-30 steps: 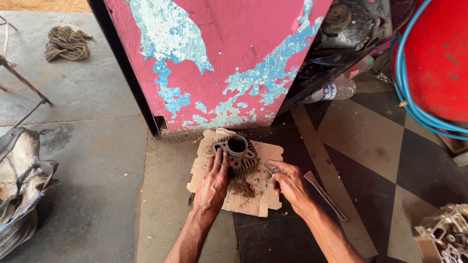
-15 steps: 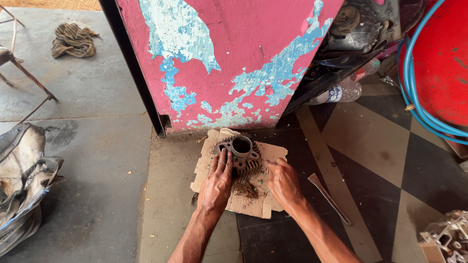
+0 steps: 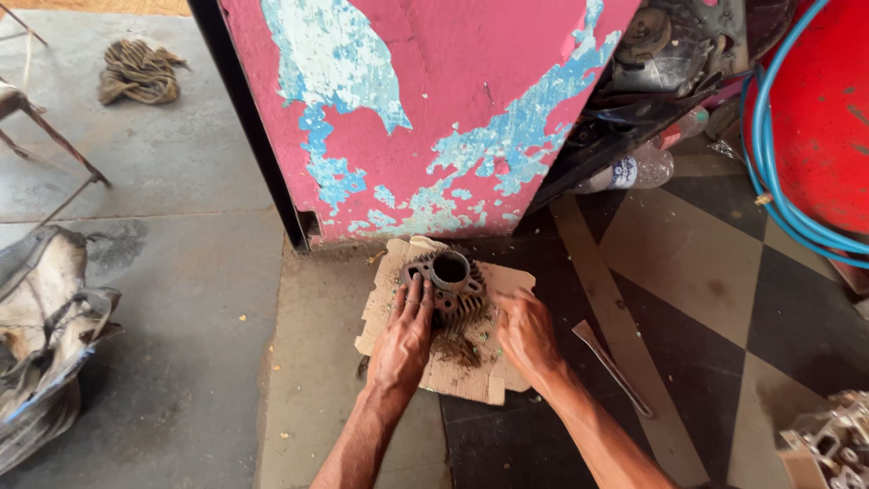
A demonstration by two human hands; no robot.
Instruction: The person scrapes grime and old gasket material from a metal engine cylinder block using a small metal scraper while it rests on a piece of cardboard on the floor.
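A clear plastic bottle [image 3: 634, 169] lies on its side on the floor at the upper right, at the foot of the dark heap of parts beside the pink panel. A white label band [image 3: 622, 171] with blue markings wraps around its middle. Just beyond it, further right, a second clear bottle [image 3: 681, 125] lies partly tucked under the dark parts, with a red band near its neck. A torn piece of flat brown cardboard [image 3: 453, 362], ragged at the edges, lies on the floor below the pink panel. No signs or screens appear.
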